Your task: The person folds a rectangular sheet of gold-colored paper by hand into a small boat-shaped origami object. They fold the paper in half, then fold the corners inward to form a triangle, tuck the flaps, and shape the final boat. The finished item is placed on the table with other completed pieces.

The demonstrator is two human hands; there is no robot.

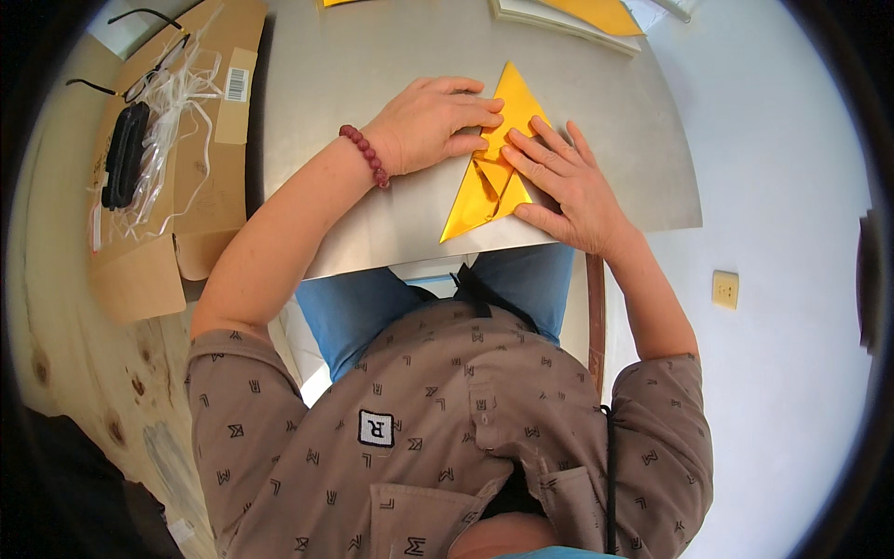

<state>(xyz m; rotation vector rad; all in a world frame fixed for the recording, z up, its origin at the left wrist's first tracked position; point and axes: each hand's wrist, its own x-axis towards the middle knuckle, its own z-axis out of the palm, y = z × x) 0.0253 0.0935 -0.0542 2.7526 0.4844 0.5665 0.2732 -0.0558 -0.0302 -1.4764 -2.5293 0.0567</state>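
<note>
A sheet of shiny gold paper (473, 202), folded into a pointed shape, lies on the metal table (317, 112) near its front edge. One point faces away from me and another reaches the table's near edge. My left hand (430, 123) rests on its left side, with fingers stretched over the edge of the paper. On the right side, my right hand (570, 183) lies flat with fingers spread, the fingertips touching the gold surface. Small folded flaps show in the lower half of the paper, between the hands. Neither hand grips anything.
At the left stands a cardboard box (209, 182) with clear plastic strips (172, 98), a black case (126, 154) and eyeglasses (140, 88) on it. A stack of white sheets (559, 26) with gold paper (596, 13) on top sits at the far right of the table.
</note>
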